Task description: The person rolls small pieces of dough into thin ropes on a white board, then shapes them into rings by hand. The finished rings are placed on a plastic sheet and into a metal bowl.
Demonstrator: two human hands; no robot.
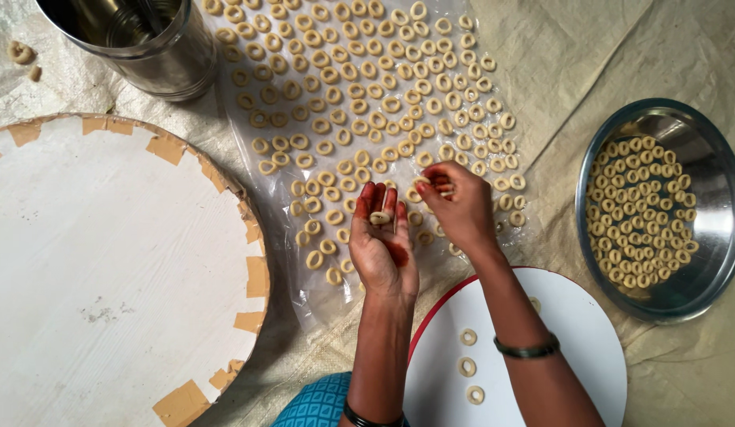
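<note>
Woven floor sheet, centre frame: left hand [383,241] palm-up, fingers loosely cupping one dough ring [380,217]; right hand [456,204] fingers pinching another ring [423,183] above plastic sheet [249,55] of rings.

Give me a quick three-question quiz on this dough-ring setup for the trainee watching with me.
1. True or false: the left hand lies palm up with a dough ring on its fingers.
2. Where do most shaped rings lie? A) clear plastic sheet B) white round plate C) steel canister
3. What holds the rings at far right?

Key
1. True.
2. A.
3. A round steel bowl.
</note>
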